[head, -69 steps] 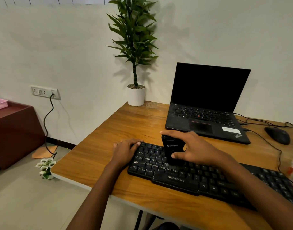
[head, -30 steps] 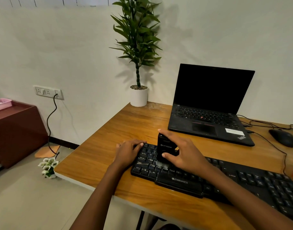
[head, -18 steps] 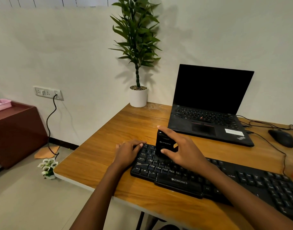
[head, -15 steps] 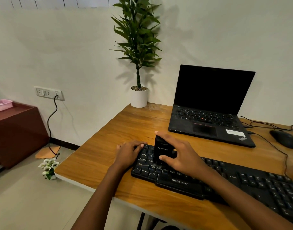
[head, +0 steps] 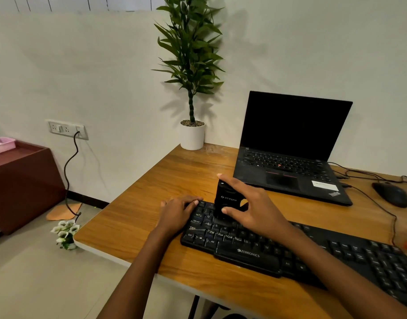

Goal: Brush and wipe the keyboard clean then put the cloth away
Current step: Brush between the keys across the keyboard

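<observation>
A black Zebronics keyboard (head: 250, 252) lies across the near part of the wooden desk (head: 133, 217). My right hand (head: 250, 210) grips a small black block-shaped brush (head: 224, 201) that stands upright with its bristles on the keys near the keyboard's upper left. My left hand (head: 178, 211) rests on the keyboard's left end, fingertips touching the top-left keys. No cloth is in view.
An open black laptop (head: 287, 153) stands behind the keyboard. A black mouse (head: 391, 194) and cables lie at the far right. A potted plant (head: 192, 134) occupies the desk's back corner. On the left are a brown cabinet (head: 20, 185) and a wall socket with a hanging cable.
My right hand has slid the brush leftward over the keys, from the keyboard's middle-left toward its upper left corner. My left hand has stayed on the keyboard's left end.
</observation>
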`<control>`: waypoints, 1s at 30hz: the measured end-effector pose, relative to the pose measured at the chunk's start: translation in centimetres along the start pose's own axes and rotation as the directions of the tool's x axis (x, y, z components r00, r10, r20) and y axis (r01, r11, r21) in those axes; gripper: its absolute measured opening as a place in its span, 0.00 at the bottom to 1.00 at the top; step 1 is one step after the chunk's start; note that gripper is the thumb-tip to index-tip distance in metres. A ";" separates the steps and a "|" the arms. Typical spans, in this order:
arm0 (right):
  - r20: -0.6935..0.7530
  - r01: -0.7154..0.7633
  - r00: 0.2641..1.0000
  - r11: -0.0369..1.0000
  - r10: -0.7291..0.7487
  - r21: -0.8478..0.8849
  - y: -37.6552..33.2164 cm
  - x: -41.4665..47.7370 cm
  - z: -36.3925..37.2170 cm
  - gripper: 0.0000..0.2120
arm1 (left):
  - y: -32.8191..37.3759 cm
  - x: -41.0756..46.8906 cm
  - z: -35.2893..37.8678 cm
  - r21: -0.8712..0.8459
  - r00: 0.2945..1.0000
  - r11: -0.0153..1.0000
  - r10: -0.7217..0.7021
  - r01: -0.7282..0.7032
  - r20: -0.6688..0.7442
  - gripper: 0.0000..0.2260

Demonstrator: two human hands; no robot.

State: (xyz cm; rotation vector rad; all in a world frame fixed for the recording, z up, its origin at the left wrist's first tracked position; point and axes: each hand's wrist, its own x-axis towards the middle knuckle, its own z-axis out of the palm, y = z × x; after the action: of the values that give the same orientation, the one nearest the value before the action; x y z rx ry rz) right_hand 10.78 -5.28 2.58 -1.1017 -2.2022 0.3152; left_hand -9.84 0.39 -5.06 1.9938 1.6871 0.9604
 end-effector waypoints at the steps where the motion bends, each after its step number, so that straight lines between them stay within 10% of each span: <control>1: -0.001 0.009 1.000 1.000 -0.009 0.026 -0.1 -0.4 0.5 0.37 | 0.0 0.0 0.0 0.006 1.000 1.000 0.001 -0.001 -0.001 0.12; 13: 0.190 -0.049 0.979 0.989 0.075 -0.137 -0.4 1.0 -0.6 0.34 | -0.3 0.2 0.2 0.009 1.000 1.000 0.006 -0.006 -0.006 0.11; 30: -0.034 -0.059 0.998 0.997 0.058 -0.055 0.4 1.5 1.9 0.35 | -0.4 0.1 0.3 0.011 1.000 1.000 0.006 -0.006 0.000 0.11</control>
State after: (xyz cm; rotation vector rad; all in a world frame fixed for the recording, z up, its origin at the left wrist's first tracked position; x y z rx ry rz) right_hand 9.17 -3.69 1.59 -1.1952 -2.1653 0.2605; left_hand -9.90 0.59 -5.52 2.0074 1.6907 0.9558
